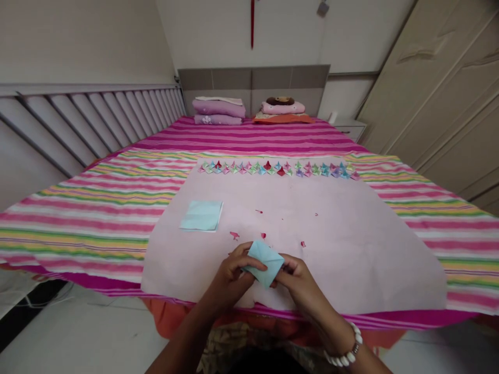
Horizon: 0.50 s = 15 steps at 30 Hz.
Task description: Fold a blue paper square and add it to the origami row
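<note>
The folded blue paper (pixel 265 262) sits pinched in both grips, left hand (pixel 230 278) at nine o'clock, right hand (pixel 298 280) at three, above the pink sheet (pixel 351 234).

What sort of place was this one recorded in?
Most likely a bedroom: a striped bed, a headboard and pillows at its far end, wardrobe doors on the right. The left hand and right hand hold paper.

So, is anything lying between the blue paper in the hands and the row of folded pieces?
Only tiny red scraps on the pink sheet lie between the blue paper and the row; the paper stack sits off left.
</note>
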Each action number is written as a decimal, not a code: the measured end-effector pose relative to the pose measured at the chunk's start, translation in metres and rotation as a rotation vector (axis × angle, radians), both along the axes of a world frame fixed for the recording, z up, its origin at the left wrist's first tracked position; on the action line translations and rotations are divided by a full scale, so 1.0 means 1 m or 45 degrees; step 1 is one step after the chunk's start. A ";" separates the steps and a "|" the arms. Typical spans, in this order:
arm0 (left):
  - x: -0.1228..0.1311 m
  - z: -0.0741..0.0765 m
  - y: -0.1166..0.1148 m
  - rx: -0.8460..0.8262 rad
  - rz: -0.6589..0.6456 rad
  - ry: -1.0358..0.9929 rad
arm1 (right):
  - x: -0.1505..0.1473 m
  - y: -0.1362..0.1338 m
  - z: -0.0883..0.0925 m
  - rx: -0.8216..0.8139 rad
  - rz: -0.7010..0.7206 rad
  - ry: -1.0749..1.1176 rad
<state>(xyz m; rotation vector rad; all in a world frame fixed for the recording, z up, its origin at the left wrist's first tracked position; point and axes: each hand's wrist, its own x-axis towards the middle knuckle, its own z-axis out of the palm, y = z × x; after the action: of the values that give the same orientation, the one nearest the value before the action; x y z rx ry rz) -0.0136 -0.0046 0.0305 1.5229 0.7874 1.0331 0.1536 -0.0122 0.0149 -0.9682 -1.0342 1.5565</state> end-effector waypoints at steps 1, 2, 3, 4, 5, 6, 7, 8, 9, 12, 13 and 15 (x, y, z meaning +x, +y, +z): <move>0.000 0.002 -0.001 0.008 -0.005 0.015 | -0.001 0.000 0.000 0.004 0.003 0.019; -0.001 0.003 -0.002 0.005 -0.014 0.023 | -0.001 0.000 0.001 0.007 0.008 0.034; -0.001 0.004 -0.003 -0.003 -0.022 0.027 | -0.001 0.000 0.001 0.007 0.015 0.042; -0.001 0.004 -0.004 -0.011 -0.026 0.030 | -0.001 -0.001 0.001 0.003 0.022 0.047; -0.001 0.003 -0.003 -0.016 -0.021 0.038 | 0.000 -0.001 0.001 -0.003 0.036 0.050; 0.000 0.003 -0.003 -0.014 -0.002 0.054 | 0.001 -0.002 0.002 -0.015 0.054 0.055; 0.000 0.002 -0.002 -0.006 0.030 0.073 | 0.002 -0.002 0.002 -0.026 0.070 0.069; 0.001 0.000 -0.002 0.005 0.070 0.095 | 0.003 -0.003 0.002 -0.035 0.084 0.090; 0.002 0.000 -0.001 0.012 0.108 0.115 | 0.004 -0.003 0.002 -0.035 0.096 0.110; 0.004 -0.002 -0.001 0.040 0.151 0.145 | 0.005 -0.003 0.001 -0.001 0.077 0.083; 0.005 -0.002 -0.001 0.049 0.142 0.151 | 0.004 -0.002 0.001 0.004 0.046 0.045; 0.008 -0.004 -0.001 0.052 0.161 0.117 | 0.003 -0.001 0.001 -0.016 -0.029 -0.017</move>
<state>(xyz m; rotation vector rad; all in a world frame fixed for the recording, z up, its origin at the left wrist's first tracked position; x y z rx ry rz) -0.0058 -0.0058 0.0264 1.5809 0.9420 1.0835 0.1562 -0.0134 0.0157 -0.9972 -1.0203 1.5417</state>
